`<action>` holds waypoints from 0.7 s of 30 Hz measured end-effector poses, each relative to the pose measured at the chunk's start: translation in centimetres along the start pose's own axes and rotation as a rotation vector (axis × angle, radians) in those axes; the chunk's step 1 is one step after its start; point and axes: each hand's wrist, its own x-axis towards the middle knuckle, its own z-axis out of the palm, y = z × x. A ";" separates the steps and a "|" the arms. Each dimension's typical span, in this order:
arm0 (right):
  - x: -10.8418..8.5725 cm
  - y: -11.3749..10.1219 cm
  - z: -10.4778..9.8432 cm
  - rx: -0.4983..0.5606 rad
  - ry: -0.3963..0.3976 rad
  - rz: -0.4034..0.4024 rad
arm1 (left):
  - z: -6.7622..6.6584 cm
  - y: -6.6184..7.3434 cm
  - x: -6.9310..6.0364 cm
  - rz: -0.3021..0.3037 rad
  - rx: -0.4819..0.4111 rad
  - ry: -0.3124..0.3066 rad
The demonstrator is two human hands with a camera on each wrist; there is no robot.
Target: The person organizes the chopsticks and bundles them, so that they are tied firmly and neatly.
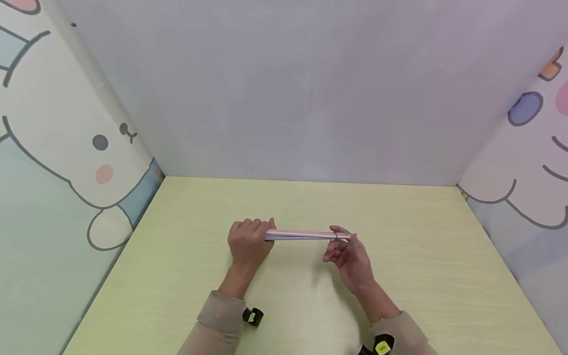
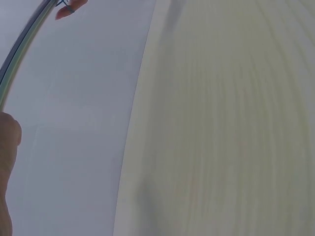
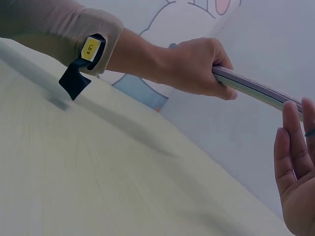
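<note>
A bundle of thin, long pastel sticks [image 1: 301, 235] is held level above the table, pink, white and lavender in the head view. My left hand [image 1: 250, 241] grips its left end in a fist with the thumb along it. At the other end, my right hand [image 1: 352, 264] has thumb and forefinger at a thin dark band [image 1: 336, 236] that loops round the sticks. Its other fingers are loosely bent below. In the right wrist view, the left hand [image 3: 199, 66] grips the sticks [image 3: 256, 92], while the right hand's fingertips cover their far end.
A pale wood-grain table [image 1: 306, 301] lies under both hands. Behind it stands a plain grey-white wall [image 1: 306, 93]. Side panels with cartoon animals [image 1: 88, 148] border the table at left and right. Black straps with yellow labels [image 1: 253, 317] hang at the cuffs.
</note>
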 end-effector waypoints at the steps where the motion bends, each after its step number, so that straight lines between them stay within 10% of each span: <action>1: 0.0 0.0 0.0 -0.028 0.003 -0.006 | 0.0 0.0 0.0 -0.001 0.002 -0.001; 21: -0.1 0.0 -0.5 -0.452 0.046 0.057 | 0.1 -0.2 -0.2 -0.005 -0.023 0.143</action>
